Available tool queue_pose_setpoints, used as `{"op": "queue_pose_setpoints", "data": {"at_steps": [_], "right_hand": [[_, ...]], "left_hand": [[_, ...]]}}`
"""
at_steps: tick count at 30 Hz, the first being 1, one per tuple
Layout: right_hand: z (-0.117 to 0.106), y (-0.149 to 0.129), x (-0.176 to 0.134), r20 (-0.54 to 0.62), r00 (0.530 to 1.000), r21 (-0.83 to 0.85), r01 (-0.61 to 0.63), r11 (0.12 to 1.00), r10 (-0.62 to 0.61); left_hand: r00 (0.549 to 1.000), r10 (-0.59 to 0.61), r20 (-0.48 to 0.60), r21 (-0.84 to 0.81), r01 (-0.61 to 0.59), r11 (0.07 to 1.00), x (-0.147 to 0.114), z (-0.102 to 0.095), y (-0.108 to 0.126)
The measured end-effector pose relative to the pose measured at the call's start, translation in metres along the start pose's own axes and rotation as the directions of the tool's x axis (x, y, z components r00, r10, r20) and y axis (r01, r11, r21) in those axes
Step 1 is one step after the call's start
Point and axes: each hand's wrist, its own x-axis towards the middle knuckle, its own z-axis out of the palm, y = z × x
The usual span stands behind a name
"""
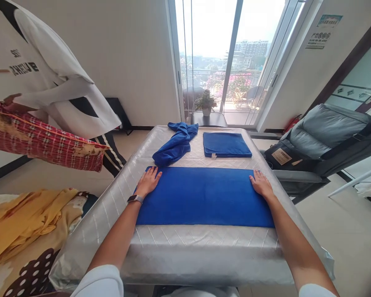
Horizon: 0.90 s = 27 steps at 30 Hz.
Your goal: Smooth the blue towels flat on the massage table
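Observation:
A blue towel (204,198) lies flat as a long rectangle across the table in front of me. My left hand (149,180) rests on its far left corner, fingers spread, with a watch on the wrist. On the far right corner lies my right hand (261,183), palm down with the fingers stretched out. Beyond the left part of the towel is a crumpled blue cloth (177,144). To its right sits a folded blue towel (227,144) with a small white tag at its near edge.
The table has a silvery cover (204,258). At left, a person (55,78) holds a red plaid cushion (43,138) beside a bed with yellow cloth (27,222). A grey armchair (336,128) with a black bag stands right. Behind the table are a chair and potted plant (206,105).

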Motion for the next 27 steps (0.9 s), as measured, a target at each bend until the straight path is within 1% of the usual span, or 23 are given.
{"op": "queue_pose_setpoints", "data": {"at_steps": [1,3,6,10,16,18,19,21,23,24,25,27], "right_hand": [[0.0,0.009,0.001,-0.006,1.0,0.0,-0.021,1.0,0.021],[0.002,0.017,0.001,-0.009,0.999,-0.002,-0.04,0.999,0.04],[0.004,0.015,0.002,-0.009,0.999,0.002,-0.04,0.999,0.04],[0.003,0.012,0.001,-0.014,0.999,0.015,-0.033,0.999,0.034],[-0.007,0.004,-0.006,-0.036,0.999,0.011,-0.039,0.999,0.04],[-0.011,-0.002,-0.011,-0.085,0.996,-0.015,-0.032,0.999,0.031],[-0.013,-0.006,-0.015,-0.122,0.992,-0.028,-0.021,0.999,0.017],[-0.018,-0.019,-0.025,-0.197,0.98,-0.044,0.022,0.999,-0.031],[-0.023,-0.039,-0.036,-0.224,0.968,-0.027,0.108,0.994,-0.112],[-0.026,-0.053,-0.042,-0.21,0.963,-0.007,0.172,0.985,-0.17],[-0.027,-0.068,-0.047,-0.187,0.953,0.022,0.246,0.969,-0.238],[-0.026,-0.103,-0.056,-0.145,0.915,0.078,0.39,0.918,-0.376]], "left_hand": [[0.999,-0.032,-0.016,0.009,0.032,0.999,0.0,0.001,-0.009],[0.997,-0.064,-0.046,0.027,0.065,0.998,0.0,0.004,-0.016],[0.995,-0.072,-0.062,0.043,0.075,0.996,0.0,0.007,-0.014],[0.994,-0.099,-0.055,0.049,0.102,0.994,0.0,0.006,-0.009],[0.992,-0.12,0.025,0.031,0.119,0.992,0.005,-0.007,-0.008],[0.992,-0.121,0.042,0.044,0.119,0.992,0.005,-0.014,-0.004],[0.993,-0.117,0.031,0.056,0.116,0.992,0.004,-0.018,0.001],[0.994,-0.099,-0.036,0.07,0.101,0.992,0.0,-0.025,0.016],[0.994,-0.024,-0.11,0.047,0.029,0.999,-0.008,-0.03,0.042],[0.991,0.037,-0.125,0.02,-0.035,0.999,-0.013,-0.032,0.058],[0.987,0.115,-0.115,-0.016,-0.117,0.993,-0.018,-0.033,0.077],[0.955,0.289,-0.061,-0.102,-0.294,0.95,-0.028,-0.033,0.116]]}}
